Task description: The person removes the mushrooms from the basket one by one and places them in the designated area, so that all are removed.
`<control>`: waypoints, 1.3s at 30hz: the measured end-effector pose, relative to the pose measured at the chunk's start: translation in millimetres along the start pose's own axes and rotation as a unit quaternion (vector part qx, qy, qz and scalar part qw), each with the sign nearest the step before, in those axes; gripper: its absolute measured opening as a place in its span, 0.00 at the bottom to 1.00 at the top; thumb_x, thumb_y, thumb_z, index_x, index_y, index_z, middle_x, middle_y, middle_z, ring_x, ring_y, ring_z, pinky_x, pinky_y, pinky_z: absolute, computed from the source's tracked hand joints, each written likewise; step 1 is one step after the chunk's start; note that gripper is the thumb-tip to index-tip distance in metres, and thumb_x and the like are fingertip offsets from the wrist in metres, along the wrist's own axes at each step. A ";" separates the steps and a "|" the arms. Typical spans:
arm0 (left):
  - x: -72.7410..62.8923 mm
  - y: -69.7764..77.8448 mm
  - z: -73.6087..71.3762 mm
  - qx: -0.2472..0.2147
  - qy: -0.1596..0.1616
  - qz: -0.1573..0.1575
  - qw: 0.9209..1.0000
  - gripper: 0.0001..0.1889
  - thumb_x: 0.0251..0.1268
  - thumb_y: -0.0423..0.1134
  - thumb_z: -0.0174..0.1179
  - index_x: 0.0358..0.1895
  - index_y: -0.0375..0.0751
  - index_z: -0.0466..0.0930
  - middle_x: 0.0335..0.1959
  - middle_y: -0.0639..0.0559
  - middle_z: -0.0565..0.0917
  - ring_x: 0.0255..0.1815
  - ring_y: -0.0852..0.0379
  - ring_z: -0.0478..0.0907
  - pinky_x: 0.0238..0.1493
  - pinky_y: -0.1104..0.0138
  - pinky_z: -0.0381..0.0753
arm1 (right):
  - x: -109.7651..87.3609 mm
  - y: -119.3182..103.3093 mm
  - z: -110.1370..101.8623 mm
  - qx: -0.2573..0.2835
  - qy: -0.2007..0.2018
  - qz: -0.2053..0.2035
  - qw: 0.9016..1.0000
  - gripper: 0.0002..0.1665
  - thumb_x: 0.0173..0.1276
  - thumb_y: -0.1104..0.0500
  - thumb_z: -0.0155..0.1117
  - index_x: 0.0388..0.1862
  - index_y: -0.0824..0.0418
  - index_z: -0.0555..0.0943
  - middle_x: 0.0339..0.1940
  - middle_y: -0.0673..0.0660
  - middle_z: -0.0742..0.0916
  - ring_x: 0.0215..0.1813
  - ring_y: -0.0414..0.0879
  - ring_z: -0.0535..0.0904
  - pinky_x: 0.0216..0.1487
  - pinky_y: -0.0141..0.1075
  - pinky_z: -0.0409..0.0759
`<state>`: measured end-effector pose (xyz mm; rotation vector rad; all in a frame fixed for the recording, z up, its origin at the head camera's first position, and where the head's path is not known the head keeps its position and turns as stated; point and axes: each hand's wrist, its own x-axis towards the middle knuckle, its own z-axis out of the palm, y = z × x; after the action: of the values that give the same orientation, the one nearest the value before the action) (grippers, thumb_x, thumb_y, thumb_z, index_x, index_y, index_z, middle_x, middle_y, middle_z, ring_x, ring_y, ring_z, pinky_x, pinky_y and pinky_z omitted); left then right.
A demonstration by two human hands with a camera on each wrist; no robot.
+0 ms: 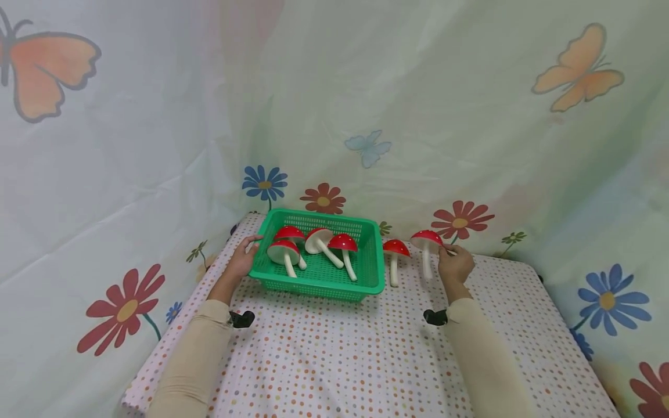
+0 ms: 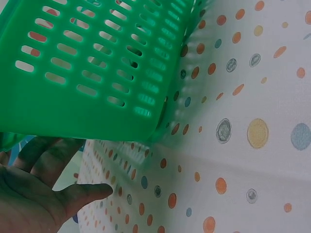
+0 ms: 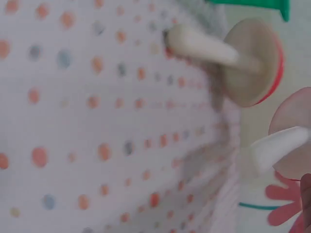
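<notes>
A green plastic basket (image 1: 319, 284) holds several toy mushrooms with red caps and white stems, such as one mushroom (image 1: 343, 242) at its right side. My left hand (image 1: 241, 260) touches the basket's left rim; in the left wrist view its fingers (image 2: 56, 158) reach behind the basket wall and the thumb stands apart. At the right, my right hand (image 1: 456, 266) pinches the cap edge of a toy mushroom (image 1: 426, 237), whose stem hangs down. Between that one and the basket is another mushroom (image 1: 395, 248). Only a fingertip of the right hand shows in the right wrist view.
A dotted cloth (image 1: 334, 354) covers the table. Behind and at both sides hangs a curtain (image 1: 444, 145) printed with flowers and butterflies, close to the table's far edge.
</notes>
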<state>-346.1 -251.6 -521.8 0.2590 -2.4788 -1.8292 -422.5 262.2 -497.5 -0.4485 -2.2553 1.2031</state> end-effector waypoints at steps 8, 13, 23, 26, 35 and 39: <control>-1.1 1.8 2.9 -0.004 -0.005 -0.002 1.000 0.22 0.81 0.51 0.39 0.72 0.53 0.63 0.80 0.44 0.52 0.78 0.40 0.52 0.74 0.43 0.55 | -6.3 20.3 -5.3 -0.058 -0.015 0.020 0.998 0.14 0.72 0.61 0.58 0.49 0.68 0.85 0.50 0.69 0.86 0.47 0.58 0.86 0.32 0.32 0.76; -0.8 3.4 4.3 -0.007 -0.006 0.005 1.000 0.22 0.82 0.49 0.39 0.72 0.52 0.63 0.80 0.44 0.52 0.79 0.40 0.50 0.75 0.43 0.53 | -7.0 27.6 -3.4 -0.068 -0.023 0.044 0.996 0.15 0.72 0.61 0.57 0.50 0.68 0.84 0.51 0.68 0.86 0.47 0.58 0.85 0.35 0.40 0.81; -1.0 2.8 2.7 -0.001 -0.006 0.009 1.000 0.22 0.81 0.50 0.39 0.72 0.53 0.63 0.80 0.43 0.52 0.79 0.39 0.50 0.74 0.42 0.54 | -8.2 32.5 -3.3 -0.092 -0.045 0.070 0.992 0.13 0.72 0.63 0.58 0.52 0.65 0.83 0.55 0.66 0.84 0.51 0.59 0.82 0.37 0.44 0.82; -1.1 1.9 1.6 -0.002 -0.007 0.010 1.000 0.22 0.81 0.50 0.39 0.72 0.53 0.63 0.80 0.43 0.52 0.80 0.40 0.49 0.75 0.42 0.53 | -7.3 33.4 -3.1 -0.108 -0.052 0.067 0.991 0.15 0.70 0.65 0.56 0.53 0.65 0.82 0.56 0.66 0.84 0.52 0.60 0.82 0.36 0.46 0.82; -3.1 3.2 1.1 0.002 -0.005 0.008 1.000 0.22 0.82 0.50 0.39 0.72 0.53 0.63 0.80 0.42 0.53 0.78 0.39 0.52 0.73 0.43 0.56 | -14.5 17.3 -6.9 -0.085 -0.050 0.027 0.995 0.19 0.72 0.62 0.51 0.58 0.64 0.79 0.58 0.66 0.81 0.55 0.61 0.77 0.50 0.51 0.77; -3.2 2.2 -0.7 0.000 -0.002 0.012 1.000 0.21 0.82 0.48 0.39 0.72 0.52 0.64 0.80 0.42 0.53 0.79 0.39 0.50 0.74 0.42 0.53 | -22.5 -8.7 3.2 -0.022 -0.049 -0.039 0.998 0.16 0.70 0.63 0.54 0.54 0.64 0.81 0.51 0.64 0.83 0.42 0.53 0.77 0.37 0.37 0.74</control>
<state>-343.1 -251.1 -519.3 0.2257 -2.4739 -1.8229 -406.7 243.7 -498.6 -0.3206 -2.3631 1.1600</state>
